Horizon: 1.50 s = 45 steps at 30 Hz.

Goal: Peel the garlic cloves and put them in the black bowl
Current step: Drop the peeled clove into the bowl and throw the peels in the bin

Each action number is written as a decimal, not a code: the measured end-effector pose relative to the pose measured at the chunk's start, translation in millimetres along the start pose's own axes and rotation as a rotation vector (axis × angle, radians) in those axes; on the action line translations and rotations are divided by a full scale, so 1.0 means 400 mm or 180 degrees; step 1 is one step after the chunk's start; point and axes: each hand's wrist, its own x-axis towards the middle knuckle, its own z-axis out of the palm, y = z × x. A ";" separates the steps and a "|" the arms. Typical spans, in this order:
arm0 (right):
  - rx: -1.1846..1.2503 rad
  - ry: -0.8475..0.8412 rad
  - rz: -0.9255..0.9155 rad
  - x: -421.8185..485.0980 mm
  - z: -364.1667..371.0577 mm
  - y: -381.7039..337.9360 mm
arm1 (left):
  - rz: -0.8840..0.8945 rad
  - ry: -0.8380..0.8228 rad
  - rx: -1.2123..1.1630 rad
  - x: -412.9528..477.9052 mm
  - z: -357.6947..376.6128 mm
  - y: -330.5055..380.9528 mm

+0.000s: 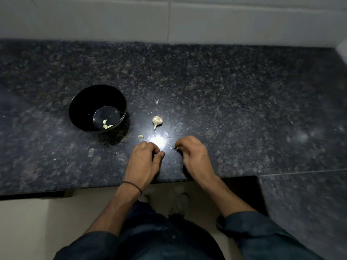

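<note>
The black bowl (80, 107) stands on the dark granite counter at the left, with a few peeled garlic cloves (106, 124) at its bottom. A small garlic bulb (157, 121) lies to the bowl's right. One loose clove (140, 136) rests between the bowl and my hands. My left hand (144, 162) sits near the counter's front edge with fingers curled and thumb against the fingertips; nothing shows between them. Beside it, my right hand (193, 156) is curled too and pinches a small garlic piece (176, 149) at its fingertips.
A scrap of garlic skin (157, 101) lies behind the bulb. The granite counter (244, 94) runs back to a pale tiled wall (169, 19). Its front edge is just below my wrists, and it extends forward on the right (304, 203).
</note>
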 end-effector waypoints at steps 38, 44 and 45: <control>0.2706 0.5525 0.4135 -1.482 0.155 -0.374 | 0.3559 -0.5095 0.1728 -0.991 0.395 0.234; 0.2910 0.5786 0.4750 -1.769 0.364 -0.342 | 0.3416 -0.5692 0.2379 -1.245 0.601 0.121; 0.2998 0.5829 0.4829 -1.804 0.403 -0.320 | 0.3425 -0.5741 0.2447 -1.280 0.644 0.096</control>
